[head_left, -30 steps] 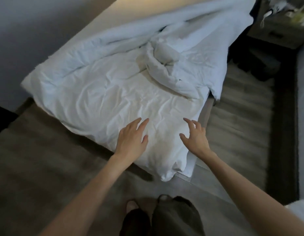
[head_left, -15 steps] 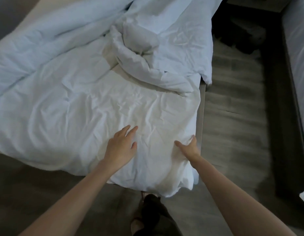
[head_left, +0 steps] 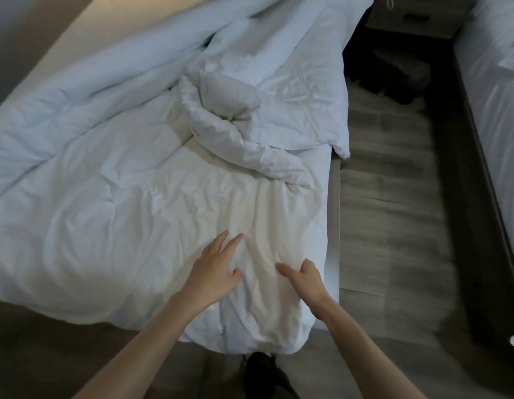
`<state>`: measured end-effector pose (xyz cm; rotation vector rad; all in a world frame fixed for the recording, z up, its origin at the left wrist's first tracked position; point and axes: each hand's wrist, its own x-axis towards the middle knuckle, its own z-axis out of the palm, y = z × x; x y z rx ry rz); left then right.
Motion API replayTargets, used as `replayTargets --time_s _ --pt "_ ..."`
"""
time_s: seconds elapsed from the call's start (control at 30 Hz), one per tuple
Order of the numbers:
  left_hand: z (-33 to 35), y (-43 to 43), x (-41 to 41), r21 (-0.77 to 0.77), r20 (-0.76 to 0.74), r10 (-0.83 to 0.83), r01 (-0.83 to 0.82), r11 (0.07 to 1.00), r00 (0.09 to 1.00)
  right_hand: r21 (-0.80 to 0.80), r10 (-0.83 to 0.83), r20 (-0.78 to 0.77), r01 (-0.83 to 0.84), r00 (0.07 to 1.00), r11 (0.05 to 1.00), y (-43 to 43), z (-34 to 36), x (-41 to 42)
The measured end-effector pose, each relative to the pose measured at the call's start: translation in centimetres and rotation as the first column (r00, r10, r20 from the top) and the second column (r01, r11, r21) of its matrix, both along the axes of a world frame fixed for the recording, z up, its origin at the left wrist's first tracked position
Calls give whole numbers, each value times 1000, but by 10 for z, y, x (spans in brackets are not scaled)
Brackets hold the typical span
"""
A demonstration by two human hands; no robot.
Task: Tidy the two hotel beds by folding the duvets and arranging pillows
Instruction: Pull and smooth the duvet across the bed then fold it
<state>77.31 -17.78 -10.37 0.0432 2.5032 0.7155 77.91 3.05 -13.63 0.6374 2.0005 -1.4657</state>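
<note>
- The duvet (head_left: 163, 197) lies crumpled across the near bed (head_left: 335, 203), its upper part bunched into a twisted heap; the near end hangs over the foot, so it is not yet folded.
- The left hand (head_left: 215, 266) rests flat on the duvet with fingers straight and spread, probably to pin and smooth the cloth.
- The right hand (head_left: 306, 279) sits just beside the bed's right edge, thumb out and fingers bent down into the cloth. I cannot tell whether it pinches a fold.
- A raised ridge of fabric runs between the two hands, which suggests they are drawing the cloth together.
- The second bed (head_left: 494, 139) stands across the floor (head_left: 394, 226), well apart.
</note>
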Motion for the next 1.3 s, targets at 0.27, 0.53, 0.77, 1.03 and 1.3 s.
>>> replayTargets --time_s 0.27,0.53,0.77,1.03,1.3 --pt "56 -32 63 93 87 -5 -3 996 996 -299 26 -226 -94 974 950 -75 100 36" --pt "106 -92 152 302 -187 306 -241 922 934 -237 46 -411 -155 911 959 -164 180 125" --pt "172 -163 240 252 -367 270 -184 950 890 -304 -14 -498 -159 867 939 -226 242 206" --pt "238 -149 282 338 -374 104 31 941 922 -182 2 -576 -130 817 975 -190 319 268" --pt "217 -87 318 351 -231 -228 299 887 946 28 -309 -469 364 827 931 -94 279 306"
